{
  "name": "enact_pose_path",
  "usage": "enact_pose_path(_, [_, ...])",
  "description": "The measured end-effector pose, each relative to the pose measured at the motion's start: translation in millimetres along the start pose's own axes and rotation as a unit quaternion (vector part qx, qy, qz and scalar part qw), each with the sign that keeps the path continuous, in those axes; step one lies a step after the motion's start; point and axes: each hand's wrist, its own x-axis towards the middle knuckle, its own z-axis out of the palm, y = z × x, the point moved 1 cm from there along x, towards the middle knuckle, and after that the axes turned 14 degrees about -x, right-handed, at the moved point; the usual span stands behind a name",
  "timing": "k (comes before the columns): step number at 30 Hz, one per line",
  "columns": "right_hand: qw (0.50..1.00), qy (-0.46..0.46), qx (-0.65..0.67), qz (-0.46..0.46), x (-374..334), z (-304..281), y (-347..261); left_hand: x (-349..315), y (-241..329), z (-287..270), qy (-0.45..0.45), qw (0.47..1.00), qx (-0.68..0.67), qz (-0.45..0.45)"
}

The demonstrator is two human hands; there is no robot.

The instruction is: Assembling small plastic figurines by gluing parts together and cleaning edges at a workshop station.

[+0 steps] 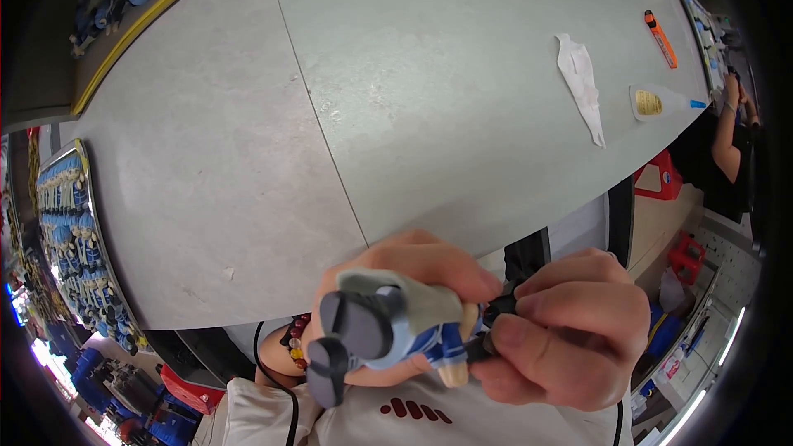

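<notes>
Close to my body, below the table's near edge, my left hand (413,256) is wrapped round a small figurine (446,343) in blue and white. The figurine lies tilted on its side, its dark grey shoe soles toward the left and a pale greenish-grey piece along its upper side. My right hand (578,330) pinches a small black part (500,310) at the figurine's right end. The fingers partly cover that part, so I cannot tell whether it is joined to the figurine.
On the grey table (206,157) lie a crumpled white tissue (581,87), an orange utility knife (661,40) and a clear bottle (673,105) with a blue tip. A tray (85,165) of similar figurines stands left. A co-worker (727,149) sits right, near a red stool (658,180).
</notes>
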Motion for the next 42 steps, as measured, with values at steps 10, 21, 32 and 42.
enact_pose_path(10, [1.0, 0.01, -0.011, -0.004, -0.1, -0.9, -0.7, 1.1, 2.3, 5.5, 0.012, 0.998, 0.065, 0.012])
enact_pose_path(21, [1.0, 0.012, -0.001, 0.005, -0.4, 0.6, -1.2, 1.4, -0.6, 7.6, 0.026, 0.995, 0.077, 0.051])
enact_pose_path(32, [1.0, 0.017, -0.005, 0.008, -0.2, 2.2, -2.6, 1.0, -0.7, 9.2, 0.034, 0.993, 0.092, 0.063])
enact_pose_path(42, [0.999, 0.031, 0.007, 0.014, -1.6, 5.6, -2.4, 2.1, 4.6, 6.8, 0.033, 0.998, 0.051, -0.002])
